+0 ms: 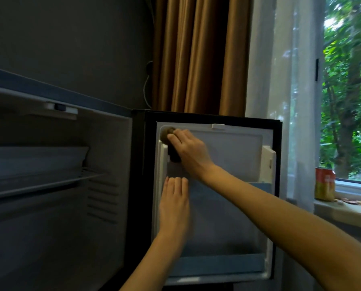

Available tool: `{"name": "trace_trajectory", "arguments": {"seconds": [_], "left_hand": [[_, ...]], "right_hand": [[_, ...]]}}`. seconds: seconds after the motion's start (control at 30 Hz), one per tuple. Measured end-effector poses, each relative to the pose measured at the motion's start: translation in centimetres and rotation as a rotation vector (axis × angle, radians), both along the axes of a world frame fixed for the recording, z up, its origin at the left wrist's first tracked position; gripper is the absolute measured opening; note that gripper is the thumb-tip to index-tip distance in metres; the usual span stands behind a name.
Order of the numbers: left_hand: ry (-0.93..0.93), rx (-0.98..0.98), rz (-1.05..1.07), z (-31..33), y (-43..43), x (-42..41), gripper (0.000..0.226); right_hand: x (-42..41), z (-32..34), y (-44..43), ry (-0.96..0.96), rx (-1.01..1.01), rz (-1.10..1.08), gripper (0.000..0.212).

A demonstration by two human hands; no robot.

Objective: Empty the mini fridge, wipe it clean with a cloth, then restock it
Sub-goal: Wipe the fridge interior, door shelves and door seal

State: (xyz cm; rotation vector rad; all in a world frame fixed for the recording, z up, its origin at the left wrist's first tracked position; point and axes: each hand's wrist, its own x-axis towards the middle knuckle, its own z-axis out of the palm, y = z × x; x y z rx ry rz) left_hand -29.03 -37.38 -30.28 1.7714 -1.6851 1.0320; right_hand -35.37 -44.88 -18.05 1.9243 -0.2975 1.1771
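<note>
The mini fridge (49,164) stood open, its door (227,156) swung right with the smooth white plastic liner facing the camera, taller than wide. At the liner's top left corner, the right hand (188,148) gripped a bunched brown cloth (166,133), a soft wad running up and down along the left edge. The left hand (174,202) lay flat just below, fingers straight, pointing up. A wire shelf (49,181) crossed the cavity.

Two hands (174,203) (191,151), one cloth (166,133), one can (324,184)
</note>
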Motion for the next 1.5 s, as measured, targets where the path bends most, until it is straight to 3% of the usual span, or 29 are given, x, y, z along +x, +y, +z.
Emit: {"name": "trace_trajectory", "arguments": {"seconds": [0.1,0.17,0.27,0.37,0.47,0.57,0.73,0.87,0.97,1.07,1.2,1.27,1.37,1.5], "left_hand": [[-0.039,-0.063,-0.015,-0.9,0.7,0.9,0.053],[-0.009,-0.052,-0.074,-1.0,1.4,0.9,0.063],[0.055,-0.055,-0.103,-0.5,2.3,0.3,0.069],[0.078,-0.054,-0.085,-0.3,2.7,0.1,0.071],[0.088,-0.042,-0.110,-0.5,3.1,0.2,0.077],[0.116,-0.042,-0.137,-0.7,3.1,0.5,0.083],[0.201,0.063,-0.173,-0.2,4.5,0.3,0.084],[0.318,0.041,-0.260,0.6,5.0,0.6,0.090],[0.411,-0.016,-0.294,1.3,4.8,0.9,0.088],[0.410,-0.069,-0.307,1.4,4.6,0.7,0.081],[0.365,-0.055,-0.246,1.3,3.7,1.1,0.087],[0.357,-0.038,-0.224,1.5,3.3,1.1,0.088],[0.209,-0.044,-0.183,1.1,2.7,0.8,0.079],[0.141,-0.094,-0.123,0.2,2.1,-0.2,0.067]], "right_hand": [[-2.4,0.2,-1.6,0.163,0.058,0.082,0.030],[-6.6,-0.9,-3.4,0.411,0.126,0.081,0.028],[-13.4,-1.0,-3.6,0.689,0.295,-0.144,0.034],[-19.0,-0.2,-2.6,0.739,0.298,-0.328,0.043],[-22.6,-0.3,0.1,0.493,0.300,-0.351,0.050],[-21.6,-3.0,1.9,0.149,0.265,-0.277,0.043],[-16.2,-9.8,0.2,-0.063,0.437,-0.184,0.044],[-8.7,-13.7,2.6,-0.266,0.651,0.123,0.050],[-3.9,-14.3,3.8,-0.273,0.722,0.187,0.053],[-1.7,-15.3,2.9,-0.184,0.644,0.148,0.055],[-5.1,-14.8,2.1,-0.194,0.425,0.128,0.048],[-8.3,-15.2,1.5,-0.263,0.332,0.122,0.055],[-13.9,-17.0,-0.6,-0.467,0.502,-0.003,0.053],[-21.3,-19.0,-1.3,-0.552,0.692,-0.161,0.045]]}}
